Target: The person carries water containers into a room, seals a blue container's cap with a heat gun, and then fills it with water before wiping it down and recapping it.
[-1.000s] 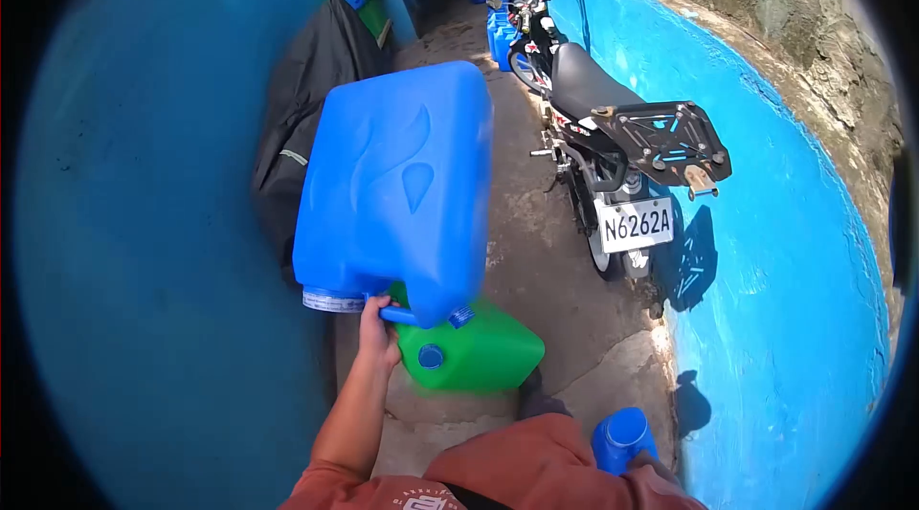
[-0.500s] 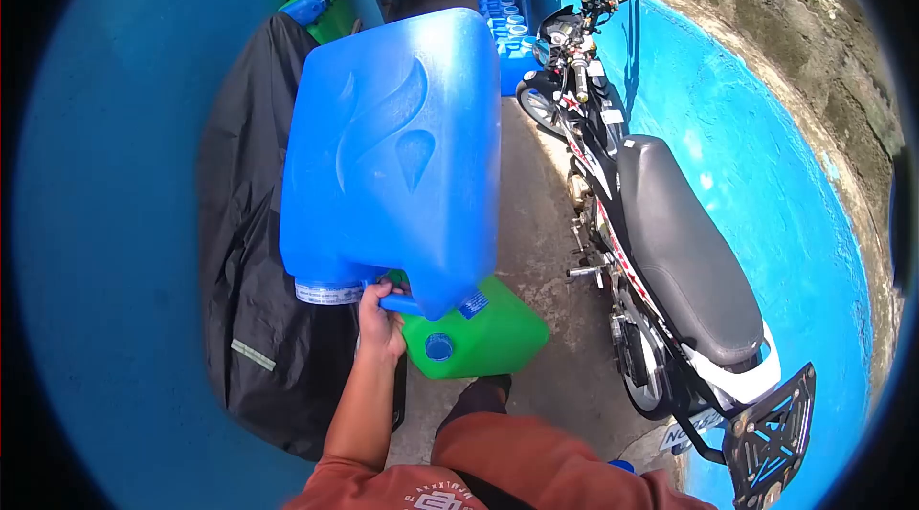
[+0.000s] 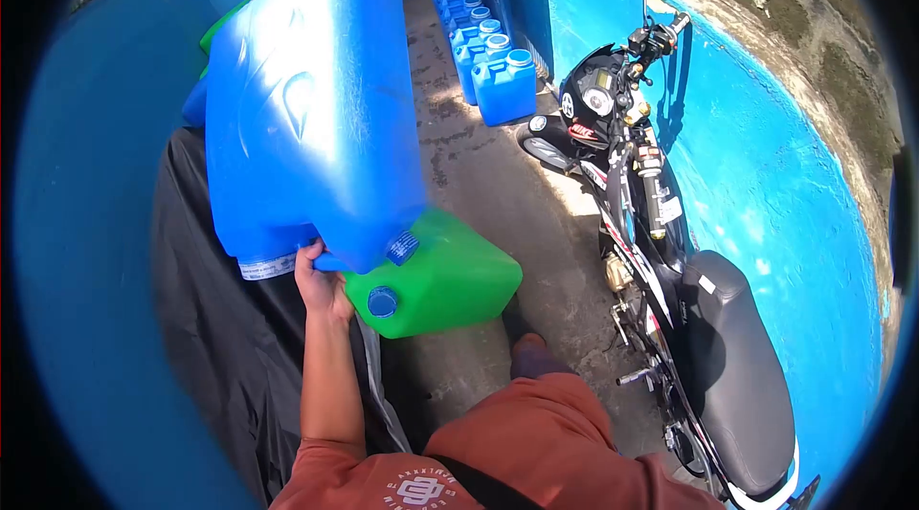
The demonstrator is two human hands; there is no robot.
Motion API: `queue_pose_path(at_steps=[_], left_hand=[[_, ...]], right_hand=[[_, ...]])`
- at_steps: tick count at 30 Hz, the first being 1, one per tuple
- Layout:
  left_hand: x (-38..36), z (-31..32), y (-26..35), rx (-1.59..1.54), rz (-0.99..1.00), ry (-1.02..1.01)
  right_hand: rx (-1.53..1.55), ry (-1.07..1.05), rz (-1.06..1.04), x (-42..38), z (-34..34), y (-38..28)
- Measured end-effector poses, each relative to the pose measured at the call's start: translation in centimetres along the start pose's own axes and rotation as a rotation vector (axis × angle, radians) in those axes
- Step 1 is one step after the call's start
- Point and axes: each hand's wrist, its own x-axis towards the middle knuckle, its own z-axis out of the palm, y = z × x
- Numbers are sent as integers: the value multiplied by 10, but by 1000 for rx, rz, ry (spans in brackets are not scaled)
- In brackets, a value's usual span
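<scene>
My left hand (image 3: 324,285) is closed round the handle of a large blue water jug (image 3: 311,118). The jug is raised in front of me, its wide white-rimmed mouth turned down beside my fingers. Just below and to the right, against the same hand, hangs a green jug (image 3: 450,280) with two blue caps. Whether my fingers also grip the green jug's handle is hidden. My right hand is out of view.
A parked motorcycle (image 3: 728,366) runs along the right, beside a bright blue wall (image 3: 766,204). Several blue jugs (image 3: 505,94) line the doorway ahead. A black cover (image 3: 220,347) drapes something at left. Concrete floor (image 3: 479,175) leads between them.
I have moved forward along the passage; the motorcycle slides nearer and lower, and the row of jugs looks closer. Both carried jugs have shifted left and up in view with my left hand.
</scene>
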Motion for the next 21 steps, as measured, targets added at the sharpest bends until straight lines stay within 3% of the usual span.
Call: queue_pose_path(at_steps=[3, 5, 7, 9, 12, 17, 18, 21], left_hand=[[91, 41, 40, 24, 112, 183], [147, 50, 72, 53, 129, 200], [203, 29, 90, 14, 138, 217], [254, 10, 118, 31, 110, 84], [313, 23, 133, 108, 176, 221], [439, -52, 138, -1, 104, 283], [463, -63, 142, 71, 73, 231], [523, -75, 134, 64, 103, 319]], right_hand=[[-8, -39, 8, 37, -28, -86], [-20, -69, 3, 54, -49, -139], [-33, -71, -3, 67, -74, -194], [-58, -75, -42, 90, -104, -250], [-111, -68, -127, 138, -153, -342], [-200, -37, -216, 212, -215, -500], [-223, -30, -231, 225, -228, -534], [-280, 12, -275, 246, -270, -624]])
